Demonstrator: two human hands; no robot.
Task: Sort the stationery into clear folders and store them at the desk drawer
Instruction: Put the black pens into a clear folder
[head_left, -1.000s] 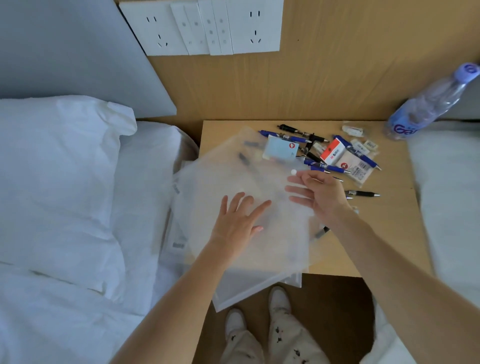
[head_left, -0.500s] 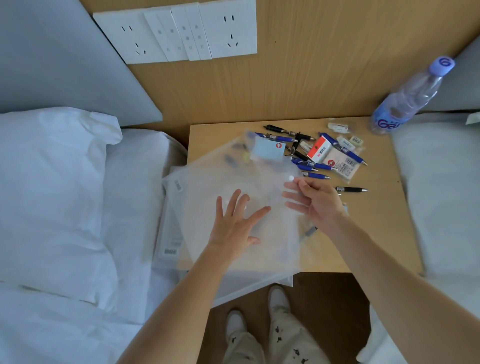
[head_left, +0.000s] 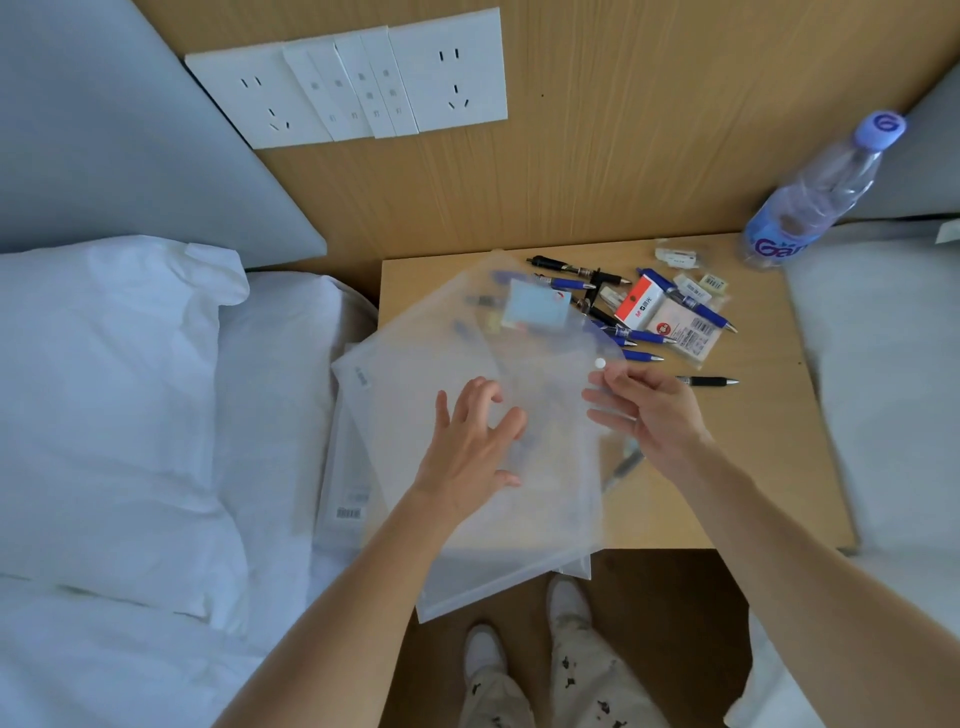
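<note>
On the small wooden desk, a stack of frosted, translucent plastic folders lies fanned out, thin and floppy, its near corners hanging past the front edge and its left side reaching over toward the white pillow. Left hand is over the top folder, fingers spread and a little bent, fingertips on the plastic, gripping nothing. Right hand sits at the folder's right edge, fingers loosely extended just by the small white snap button; whether it pinches the flap, I cannot tell. Through the hazy sheets a pale blue pad and blurred pen shapes show, though under or inside is unclear. Loose beyond: slim blue and black pens, a red-and-white box, a pinkish wrapped packet, small wrapped erasers. One black pen lies apart, near the right hand. Back right corner, a clear bottle with a lilac cap.
</note>
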